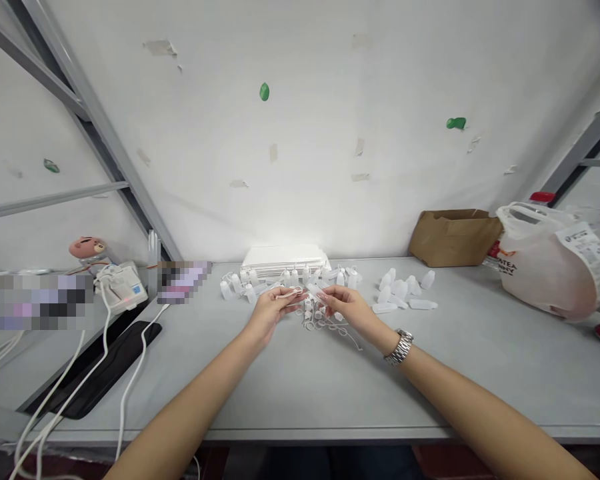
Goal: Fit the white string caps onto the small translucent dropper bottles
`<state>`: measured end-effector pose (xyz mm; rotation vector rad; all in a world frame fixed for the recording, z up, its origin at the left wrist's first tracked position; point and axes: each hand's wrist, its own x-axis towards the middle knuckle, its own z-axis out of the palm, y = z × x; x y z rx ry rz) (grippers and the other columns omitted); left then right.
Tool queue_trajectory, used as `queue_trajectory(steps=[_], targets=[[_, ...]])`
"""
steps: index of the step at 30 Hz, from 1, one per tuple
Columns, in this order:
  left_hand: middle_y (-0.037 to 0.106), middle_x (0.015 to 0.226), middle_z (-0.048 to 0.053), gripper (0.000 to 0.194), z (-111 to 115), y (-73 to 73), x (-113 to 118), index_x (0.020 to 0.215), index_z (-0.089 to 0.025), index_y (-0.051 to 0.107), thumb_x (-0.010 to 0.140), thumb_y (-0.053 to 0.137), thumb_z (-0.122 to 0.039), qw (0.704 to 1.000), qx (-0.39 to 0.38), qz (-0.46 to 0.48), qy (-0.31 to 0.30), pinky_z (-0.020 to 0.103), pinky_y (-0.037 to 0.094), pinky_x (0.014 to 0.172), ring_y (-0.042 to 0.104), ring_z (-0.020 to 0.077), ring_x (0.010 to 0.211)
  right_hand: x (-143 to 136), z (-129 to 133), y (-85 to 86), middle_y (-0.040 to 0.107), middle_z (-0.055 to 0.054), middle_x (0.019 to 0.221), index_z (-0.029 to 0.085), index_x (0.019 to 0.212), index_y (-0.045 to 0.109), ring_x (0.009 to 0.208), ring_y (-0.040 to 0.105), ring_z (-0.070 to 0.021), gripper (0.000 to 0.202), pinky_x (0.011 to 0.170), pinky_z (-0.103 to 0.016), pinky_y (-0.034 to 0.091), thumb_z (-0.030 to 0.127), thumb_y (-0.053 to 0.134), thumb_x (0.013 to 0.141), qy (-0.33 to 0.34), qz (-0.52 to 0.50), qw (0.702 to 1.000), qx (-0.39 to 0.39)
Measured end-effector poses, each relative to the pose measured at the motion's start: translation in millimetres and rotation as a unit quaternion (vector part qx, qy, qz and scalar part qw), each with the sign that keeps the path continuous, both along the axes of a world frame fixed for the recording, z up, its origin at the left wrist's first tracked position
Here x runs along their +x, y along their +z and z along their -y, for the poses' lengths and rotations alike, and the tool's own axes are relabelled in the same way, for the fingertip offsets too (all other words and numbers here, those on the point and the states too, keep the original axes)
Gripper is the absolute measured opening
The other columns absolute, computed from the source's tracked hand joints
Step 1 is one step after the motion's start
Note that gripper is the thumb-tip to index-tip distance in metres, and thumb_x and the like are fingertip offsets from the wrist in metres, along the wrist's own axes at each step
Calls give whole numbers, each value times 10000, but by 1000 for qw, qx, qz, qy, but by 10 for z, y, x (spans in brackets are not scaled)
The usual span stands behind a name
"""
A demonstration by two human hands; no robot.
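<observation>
Both hands are near the middle of the bench (290, 400), and I take the space between them as the centre of the clock, with twelve toward the wall. The left hand (273, 307) has its fingers clamped on a small white ring piece (291, 294). The fingers of the right hand (347, 305) are closed on a translucent bottle (314, 290), which is tilted, with one end near the ring piece; whether the two parts touch, I cannot tell. About the work done, I can judge only by how the things lie. From ten o'clock round to one o'clock there are capped bottles (353, 279), many of them upright and some seeming to carry thin loops, so this portion looks finished. At about two to three o'clock are the bare bottles (399, 289), some lying on their side; they seem to have no cap, so I suppose that this portion is left. Just below the hands, from five to six o'clock, lies a heap of loose caps and rings (309, 325), which also seems not yet used. The work is therefore, in my opinion, somewhere past its beginning but not complete. Behind the capped bottles, at eleven to twelve o'clock, lies a white stack (285, 256). A cardboard box (455, 240) stands farther away at two o'clock.
</observation>
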<state>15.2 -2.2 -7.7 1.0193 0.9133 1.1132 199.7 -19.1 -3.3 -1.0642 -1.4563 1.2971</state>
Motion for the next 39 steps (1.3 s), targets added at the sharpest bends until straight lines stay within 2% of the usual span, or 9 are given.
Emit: queue_trajectory(steps=[3,7,18,24,28,33,39], targets=[[664,995,112,286,-30,-25,-24,819,-130,661,604,722,-308,1000,-21,2,-12,322,419,860,583,217,997,-11,9,-20,559,15,652,148,810,588,552,519,-96,310,592,-261,427,440,618,709,18,8,1000,-8],[678,926,93,284,-49,-51,-42,801,-141,666,575,740,-297,999,-37,-21,-21,297,405,842,580,201,983,-37,33,-44,570,11,677,145,836,584,553,526,-94,329,593,-262,426,451,603,718,34,17,999,-7],[671,890,82,261,-12,24,-39,786,-142,629,579,730,-264,994,-91,-45,-41,250,422,745,603,176,905,-36,19,-95,590,-14,726,148,863,583,573,544,-107,356,584,-266,444,480,575,736,33,47,998,13],[669,829,59,272,-14,-13,-37,820,-163,567,607,712,-251,996,-71,-32,-32,297,431,791,630,172,844,-48,43,-92,599,-27,747,149,870,582,619,554,-121,351,614,-276,463,478,562,749,40,57,997,24],[671,776,38,274,-21,-33,-27,822,-162,580,606,708,-270,998,-26,-50,-20,315,433,814,638,169,805,-56,51,-93,591,-25,750,146,874,578,621,547,-116,334,615,-272,460,458,560,757,37,60,997,23],[692,870,83,313,-23,-42,0,817,-134,643,577,719,-321,998,1,-70,0,349,437,837,635,196,816,-53,33,-131,601,-31,760,149,878,577,620,548,-119,330,612,-276,462,455,560,756,32,65,997,24],[695,928,65,290,13,1,16,870,-166,685,654,658,-357,993,41,-112,-27,328,431,856,616,208,904,-50,18,-156,611,-38,761,143,877,584,615,554,-122,342,606,-275,460,459,566,748,17,60,998,27]])
